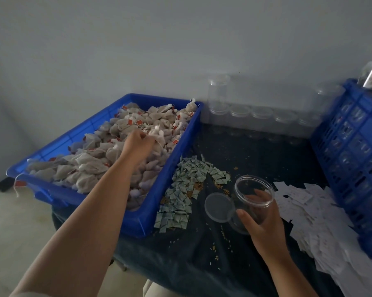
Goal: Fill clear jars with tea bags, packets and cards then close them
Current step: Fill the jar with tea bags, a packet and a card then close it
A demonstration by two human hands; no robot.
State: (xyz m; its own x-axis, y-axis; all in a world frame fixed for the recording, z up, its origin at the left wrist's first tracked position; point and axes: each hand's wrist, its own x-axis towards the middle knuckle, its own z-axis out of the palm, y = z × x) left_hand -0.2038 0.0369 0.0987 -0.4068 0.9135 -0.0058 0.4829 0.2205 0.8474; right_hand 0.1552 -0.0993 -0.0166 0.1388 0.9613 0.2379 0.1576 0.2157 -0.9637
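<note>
Right hand [264, 219] around tilted clear jar [248, 189]

A clear jar [247, 187] is held tilted and open in the right hand [266, 226], its lid [218, 207] laid just left of the grip, packets [180, 189] beyond that, cards [309, 211] heaped right, tea bags [90, 159] far left

The table [202, 260] is covered with a dark cloth. At left stands a blue tray [186, 138] of tea bags [90, 157]. Just beside its right wall lies a heap of small packets [180, 189]. At centre front is one clear lid [218, 207], lying flat. At right are white cards [309, 213] and a blue crate [352, 157]. A row of clear jars [262, 116] stands at the rear. Loose grains [215, 250] are scattered on the cloth.
</note>
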